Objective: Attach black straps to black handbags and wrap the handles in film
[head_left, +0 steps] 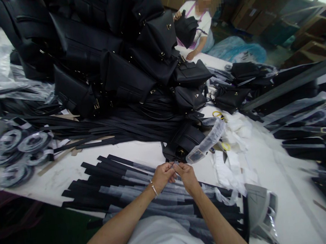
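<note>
Your left hand and right hand meet, fingertips pinched on a small grey piece, too tiny to name. It looks light and thin, so a soft pinch at its edge should do. It is above the white table, by a fan of black straps, many in cloudy plastic sleeves. The straps look bendy, the plastic slippery. Just past your fingers sits a black handbag, with a plastic-wrapped buckle strap right by it. Farther out, black bags pile high.
</note>
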`<state>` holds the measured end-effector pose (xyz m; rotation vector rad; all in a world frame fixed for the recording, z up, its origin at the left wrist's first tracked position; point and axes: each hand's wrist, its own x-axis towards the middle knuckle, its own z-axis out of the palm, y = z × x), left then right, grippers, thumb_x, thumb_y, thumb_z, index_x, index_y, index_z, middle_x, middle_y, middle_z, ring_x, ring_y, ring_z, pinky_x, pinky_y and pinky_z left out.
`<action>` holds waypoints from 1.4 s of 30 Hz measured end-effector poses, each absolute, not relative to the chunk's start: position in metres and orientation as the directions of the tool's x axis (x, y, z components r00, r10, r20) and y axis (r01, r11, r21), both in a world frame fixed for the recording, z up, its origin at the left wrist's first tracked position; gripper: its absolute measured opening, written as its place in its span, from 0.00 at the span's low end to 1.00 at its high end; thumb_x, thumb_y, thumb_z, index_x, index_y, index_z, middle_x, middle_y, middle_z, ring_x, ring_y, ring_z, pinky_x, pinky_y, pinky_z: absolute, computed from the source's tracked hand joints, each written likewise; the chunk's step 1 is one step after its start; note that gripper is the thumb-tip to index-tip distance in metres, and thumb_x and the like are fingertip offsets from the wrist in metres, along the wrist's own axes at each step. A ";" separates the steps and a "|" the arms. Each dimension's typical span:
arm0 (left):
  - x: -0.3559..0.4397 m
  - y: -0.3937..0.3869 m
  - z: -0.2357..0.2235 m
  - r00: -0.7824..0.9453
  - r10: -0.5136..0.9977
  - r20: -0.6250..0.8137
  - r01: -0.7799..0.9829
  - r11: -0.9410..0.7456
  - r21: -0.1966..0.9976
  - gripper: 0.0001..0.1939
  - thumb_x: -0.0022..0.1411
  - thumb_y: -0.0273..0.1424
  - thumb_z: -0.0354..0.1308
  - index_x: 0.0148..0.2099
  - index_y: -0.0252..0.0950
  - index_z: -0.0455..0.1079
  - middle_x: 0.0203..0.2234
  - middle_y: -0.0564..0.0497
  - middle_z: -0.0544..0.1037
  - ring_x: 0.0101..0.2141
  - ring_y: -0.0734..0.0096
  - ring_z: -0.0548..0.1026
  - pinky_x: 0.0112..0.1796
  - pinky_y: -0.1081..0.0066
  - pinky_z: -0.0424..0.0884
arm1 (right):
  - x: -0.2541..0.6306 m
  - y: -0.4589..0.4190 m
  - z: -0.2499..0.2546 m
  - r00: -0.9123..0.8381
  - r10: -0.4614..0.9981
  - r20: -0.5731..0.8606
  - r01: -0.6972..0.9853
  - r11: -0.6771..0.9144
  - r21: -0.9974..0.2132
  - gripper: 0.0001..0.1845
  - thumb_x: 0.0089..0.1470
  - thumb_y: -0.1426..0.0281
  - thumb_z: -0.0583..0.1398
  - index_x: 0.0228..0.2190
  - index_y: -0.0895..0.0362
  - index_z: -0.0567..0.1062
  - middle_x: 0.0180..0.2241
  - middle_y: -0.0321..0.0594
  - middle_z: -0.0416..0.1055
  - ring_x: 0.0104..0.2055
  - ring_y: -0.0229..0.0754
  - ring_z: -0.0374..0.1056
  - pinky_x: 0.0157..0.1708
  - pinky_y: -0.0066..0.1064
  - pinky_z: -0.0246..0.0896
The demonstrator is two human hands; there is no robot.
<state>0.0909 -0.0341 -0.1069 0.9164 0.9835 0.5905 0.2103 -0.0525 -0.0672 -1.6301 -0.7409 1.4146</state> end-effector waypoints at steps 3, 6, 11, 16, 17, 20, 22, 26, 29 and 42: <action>0.088 -0.032 -0.111 0.520 0.728 -0.447 -0.064 0.555 0.829 0.18 0.53 0.45 0.58 0.31 0.34 0.65 0.20 0.52 0.75 0.17 0.75 0.71 0.21 0.74 0.67 | 0.217 -0.051 -0.065 0.086 0.882 -0.464 -0.015 -0.464 -0.886 0.19 0.47 0.55 0.62 0.26 0.60 0.78 0.19 0.35 0.69 0.26 0.38 0.64 0.30 0.31 0.60; 0.084 -0.027 -0.113 0.568 0.686 -0.454 -0.063 0.586 0.808 0.19 0.50 0.46 0.60 0.30 0.33 0.65 0.20 0.51 0.76 0.17 0.75 0.72 0.21 0.75 0.67 | 0.230 -0.055 -0.066 0.060 0.886 -0.459 0.116 -0.463 -0.879 0.19 0.47 0.55 0.61 0.26 0.59 0.79 0.22 0.37 0.72 0.29 0.41 0.66 0.33 0.32 0.61; 0.070 -0.011 -0.110 0.594 0.652 -0.471 0.016 0.576 0.817 0.14 0.50 0.40 0.61 0.29 0.33 0.67 0.21 0.51 0.77 0.18 0.75 0.72 0.22 0.76 0.66 | 0.304 -0.049 -0.051 0.304 0.901 -0.311 0.448 -0.423 -0.788 0.15 0.46 0.57 0.61 0.24 0.55 0.79 0.23 0.37 0.74 0.30 0.45 0.68 0.34 0.34 0.62; 0.062 -0.007 -0.111 0.669 0.595 -0.445 0.098 0.523 0.847 0.11 0.52 0.36 0.59 0.34 0.33 0.69 0.24 0.50 0.78 0.22 0.73 0.74 0.27 0.74 0.67 | 0.373 0.017 -0.004 0.465 0.863 0.197 0.715 -0.235 -0.658 0.26 0.49 0.62 0.58 0.49 0.58 0.71 0.43 0.48 0.73 0.41 0.49 0.69 0.43 0.41 0.63; 0.063 -0.008 -0.112 0.674 0.588 -0.447 0.110 0.519 0.848 0.11 0.52 0.37 0.59 0.34 0.33 0.69 0.24 0.50 0.78 0.23 0.72 0.74 0.28 0.73 0.67 | 0.377 0.036 0.005 0.374 0.886 0.273 0.781 -0.143 -0.607 0.28 0.49 0.64 0.58 0.52 0.58 0.68 0.48 0.50 0.70 0.46 0.50 0.67 0.46 0.42 0.62; 0.066 -0.011 -0.111 0.673 0.593 -0.442 0.134 0.490 0.861 0.14 0.54 0.41 0.57 0.33 0.33 0.69 0.24 0.49 0.77 0.24 0.70 0.74 0.29 0.72 0.68 | 0.374 0.085 0.022 0.007 0.982 0.187 0.902 0.074 -0.425 0.24 0.48 0.70 0.58 0.49 0.56 0.71 0.50 0.47 0.70 0.53 0.50 0.61 0.51 0.40 0.56; 0.066 -0.011 -0.108 0.664 0.608 -0.434 0.167 0.446 0.880 0.15 0.55 0.42 0.55 0.33 0.34 0.69 0.23 0.50 0.76 0.24 0.70 0.73 0.30 0.72 0.68 | 0.370 0.105 0.028 -0.066 0.998 0.026 0.933 0.070 -0.353 0.15 0.49 0.73 0.57 0.40 0.56 0.76 0.41 0.45 0.75 0.46 0.47 0.67 0.46 0.35 0.59; 0.050 -0.003 -0.099 0.614 0.679 -0.401 0.368 0.204 0.907 0.14 0.59 0.41 0.51 0.28 0.37 0.67 0.21 0.53 0.74 0.25 0.69 0.72 0.31 0.72 0.66 | 0.373 0.104 0.043 0.019 0.999 -0.043 0.961 -0.031 -0.276 0.11 0.51 0.76 0.54 0.30 0.57 0.76 0.29 0.42 0.76 0.34 0.43 0.70 0.34 0.28 0.57; 0.030 0.014 -0.088 0.530 0.794 -0.297 0.560 -0.065 0.826 0.13 0.60 0.41 0.49 0.31 0.39 0.68 0.24 0.54 0.75 0.28 0.67 0.72 0.32 0.72 0.65 | 0.388 0.074 0.065 0.127 0.992 -0.004 0.968 -0.124 -0.216 0.13 0.52 0.77 0.51 0.32 0.59 0.75 0.29 0.44 0.75 0.33 0.43 0.70 0.32 0.28 0.55; 0.160 0.162 0.025 0.805 0.405 0.434 0.454 -0.891 -0.011 0.09 0.64 0.26 0.48 0.36 0.38 0.70 0.32 0.51 0.76 0.43 0.63 0.71 0.58 0.52 0.50 | 0.379 -0.131 0.049 0.755 0.576 -0.314 0.039 -0.517 -0.855 0.32 0.50 0.50 0.57 0.49 0.59 0.71 0.18 0.37 0.74 0.23 0.48 0.73 0.29 0.36 0.68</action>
